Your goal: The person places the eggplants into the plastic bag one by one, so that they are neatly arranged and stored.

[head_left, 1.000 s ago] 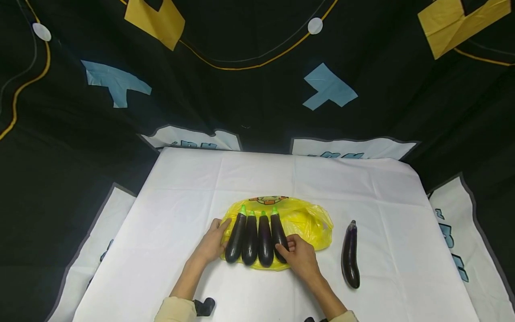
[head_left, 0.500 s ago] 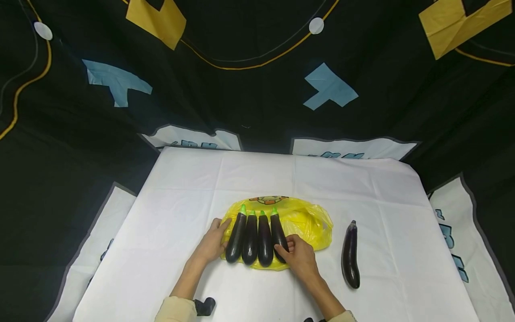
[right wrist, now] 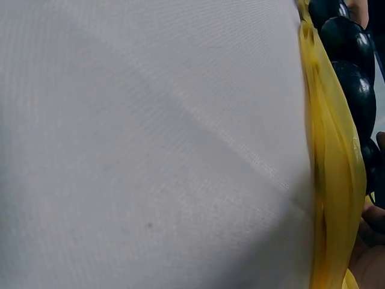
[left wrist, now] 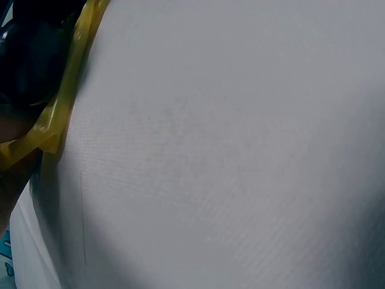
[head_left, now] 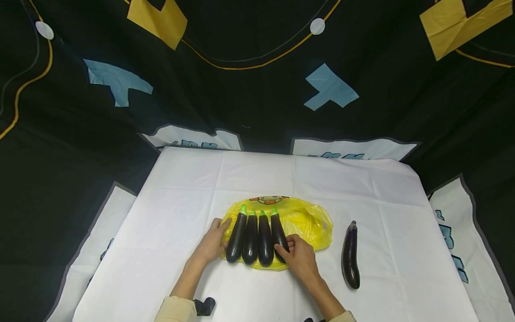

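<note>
Several dark purple eggplants with green stems lie side by side on a yellow plastic bag point(head_left: 310, 221), stems pointing away. My left hand point(head_left: 212, 241) rests at the bag's left edge, its fingers alongside the leftmost eggplant point(head_left: 237, 237). On the other side, my right hand point(head_left: 301, 257) holds the lower part of the rightmost eggplant point(head_left: 277, 228), thumb on top and fingers at its side. In the right wrist view, rounded eggplant ends point(right wrist: 355, 90) show above the folded bag edge point(right wrist: 337, 156). The left wrist view catches the bag's border point(left wrist: 63, 108) beside one eggplant's end point(left wrist: 30, 60).
A separate, slimmer eggplant point(head_left: 351, 255) lies on the white cloth-covered table point(head_left: 394, 214), right of the bag. A black curtain point(head_left: 257, 103) with yellow and blue shapes hangs behind the table. Black wrist gear point(head_left: 205, 307) shows near the left sleeve point(head_left: 176, 309).
</note>
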`<state>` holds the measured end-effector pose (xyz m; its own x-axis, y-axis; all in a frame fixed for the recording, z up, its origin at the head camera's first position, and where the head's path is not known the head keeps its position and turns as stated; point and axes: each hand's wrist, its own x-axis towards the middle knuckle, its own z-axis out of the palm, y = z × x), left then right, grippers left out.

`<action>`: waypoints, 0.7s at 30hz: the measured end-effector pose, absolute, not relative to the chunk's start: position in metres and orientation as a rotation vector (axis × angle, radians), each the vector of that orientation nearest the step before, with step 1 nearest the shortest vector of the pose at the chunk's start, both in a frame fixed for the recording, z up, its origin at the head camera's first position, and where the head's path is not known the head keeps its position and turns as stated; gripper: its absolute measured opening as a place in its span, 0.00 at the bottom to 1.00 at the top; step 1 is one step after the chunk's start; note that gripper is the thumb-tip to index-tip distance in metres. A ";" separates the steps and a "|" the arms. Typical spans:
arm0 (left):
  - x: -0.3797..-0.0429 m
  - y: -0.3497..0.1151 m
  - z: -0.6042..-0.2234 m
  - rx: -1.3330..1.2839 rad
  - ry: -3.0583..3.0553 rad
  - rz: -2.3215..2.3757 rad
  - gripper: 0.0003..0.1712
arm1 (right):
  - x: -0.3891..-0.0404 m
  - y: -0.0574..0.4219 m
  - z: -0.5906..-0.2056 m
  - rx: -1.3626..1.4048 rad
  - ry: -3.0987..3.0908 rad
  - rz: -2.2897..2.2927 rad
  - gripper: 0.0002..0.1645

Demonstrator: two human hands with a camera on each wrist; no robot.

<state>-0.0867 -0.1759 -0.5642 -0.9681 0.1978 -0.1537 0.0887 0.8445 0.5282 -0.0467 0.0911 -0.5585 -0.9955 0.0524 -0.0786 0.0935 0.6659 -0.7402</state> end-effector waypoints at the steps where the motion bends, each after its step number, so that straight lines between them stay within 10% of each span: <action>1: -0.087 -0.176 -0.564 0.223 2.820 0.795 0.42 | -0.047 0.091 -0.558 0.126 2.821 -1.258 0.25; 21: -0.086 -0.178 -0.565 0.255 2.842 0.797 0.42 | -0.047 0.096 -0.553 0.140 2.845 -1.258 0.23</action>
